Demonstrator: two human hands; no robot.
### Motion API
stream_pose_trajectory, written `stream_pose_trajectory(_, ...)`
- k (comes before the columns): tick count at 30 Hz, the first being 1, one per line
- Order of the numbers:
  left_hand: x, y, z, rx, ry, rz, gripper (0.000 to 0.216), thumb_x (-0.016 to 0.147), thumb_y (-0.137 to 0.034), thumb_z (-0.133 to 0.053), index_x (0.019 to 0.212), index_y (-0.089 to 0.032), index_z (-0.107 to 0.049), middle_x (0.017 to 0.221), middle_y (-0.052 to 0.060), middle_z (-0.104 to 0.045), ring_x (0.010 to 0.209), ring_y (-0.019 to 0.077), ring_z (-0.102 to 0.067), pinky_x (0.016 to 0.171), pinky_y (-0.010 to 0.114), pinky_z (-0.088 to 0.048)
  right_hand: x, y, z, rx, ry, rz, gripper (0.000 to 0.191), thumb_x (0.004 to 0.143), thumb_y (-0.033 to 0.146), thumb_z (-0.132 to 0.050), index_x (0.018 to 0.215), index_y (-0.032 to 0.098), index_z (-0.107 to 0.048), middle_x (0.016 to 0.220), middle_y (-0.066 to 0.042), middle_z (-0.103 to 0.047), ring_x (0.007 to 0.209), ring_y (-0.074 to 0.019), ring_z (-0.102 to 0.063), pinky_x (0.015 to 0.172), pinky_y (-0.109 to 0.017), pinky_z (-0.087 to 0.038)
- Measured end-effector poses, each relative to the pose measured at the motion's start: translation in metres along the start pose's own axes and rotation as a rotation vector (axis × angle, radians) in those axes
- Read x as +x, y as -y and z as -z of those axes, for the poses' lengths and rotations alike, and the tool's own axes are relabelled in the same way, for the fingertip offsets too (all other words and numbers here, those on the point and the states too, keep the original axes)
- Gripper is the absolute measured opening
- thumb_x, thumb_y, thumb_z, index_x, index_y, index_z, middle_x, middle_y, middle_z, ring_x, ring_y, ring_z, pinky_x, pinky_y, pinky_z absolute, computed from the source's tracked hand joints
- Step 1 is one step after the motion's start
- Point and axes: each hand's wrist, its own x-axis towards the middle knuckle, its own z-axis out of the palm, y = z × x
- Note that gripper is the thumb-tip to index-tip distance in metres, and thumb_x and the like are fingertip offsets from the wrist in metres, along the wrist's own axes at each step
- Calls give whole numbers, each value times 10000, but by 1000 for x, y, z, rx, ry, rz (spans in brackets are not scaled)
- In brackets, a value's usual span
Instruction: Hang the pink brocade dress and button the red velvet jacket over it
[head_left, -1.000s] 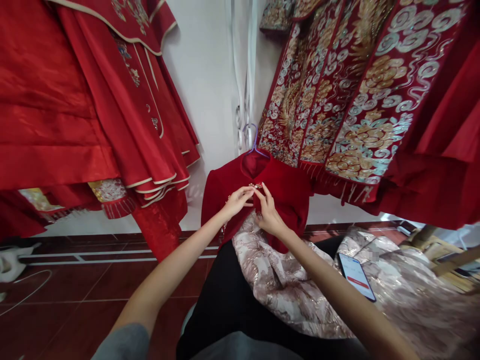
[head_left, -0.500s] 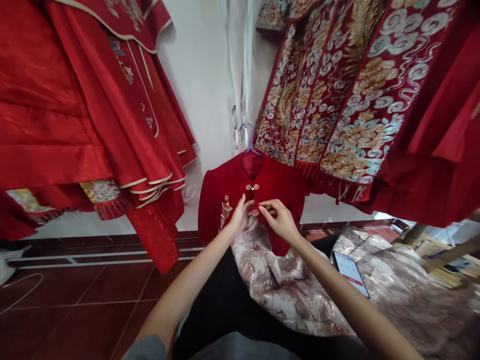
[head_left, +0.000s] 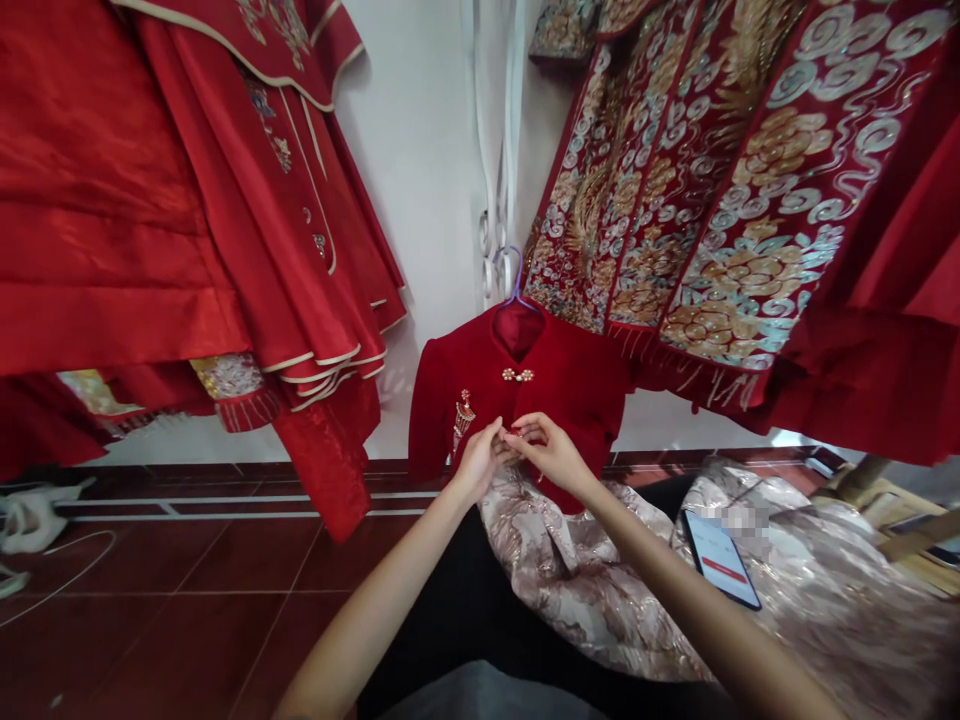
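Note:
A short red jacket (head_left: 570, 370) with a beaded clasp (head_left: 517, 376) at the neck and a jewelled ornament (head_left: 463, 415) on its chest hangs upright on a purple hanger (head_left: 517, 270). Before its front, below the clasp, my left hand (head_left: 482, 460) and my right hand (head_left: 553, 452) meet at the fingertips. Both are closed in a pinch; the small thing between them is mostly hidden, with a bit of red showing. Shiny patterned pinkish-silver fabric (head_left: 577, 590) lies over my lap and reaches up under my hands.
Red gowns (head_left: 300, 260) hang on the left, and embroidered red garments (head_left: 720, 230) on the right. A lit phone (head_left: 720, 560) rests on the patterned fabric. White shoes (head_left: 34, 520) and a low white rail (head_left: 262, 506) are on the left, over the red tiled floor (head_left: 217, 620).
My fingertips have come closer together, and the right fingers now touch or overlap the left ones. The view has shifted slightly left, so everything sits further right.

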Motion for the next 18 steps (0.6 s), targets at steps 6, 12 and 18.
stream_pose_trajectory(6,6,-6,-1,407,17,-180,301,709,-417,-685,834,-183,-545,718,-10,-576,660,117,-574,655,254,-470,4,-6,11,179,90,-259,448,571,367,-797,877,162,-541,712,11,-606,533,-94,-564,513,-235,-488)
stream_pose_trajectory(12,21,-14,15,849,-358,-518,463,629,-397,-766,1020,-223,-591,1097,80,-517,976,188,-514,824,309,-460,7,5,24,181,44,-202,435,515,364,-819,800,173,-550,701,13,-616,612,-120,-607,557,-242,-520)
stream_pose_trajectory(18,43,-18,34,691,-405,-335,667,548,-231,-817,1141,-205,-513,1197,98,-471,1011,175,-524,911,343,-446,10,18,36,167,-8,-187,404,529,344,-816,825,163,-610,730,-23,-664,644,-137,-624,618,-269,-529)
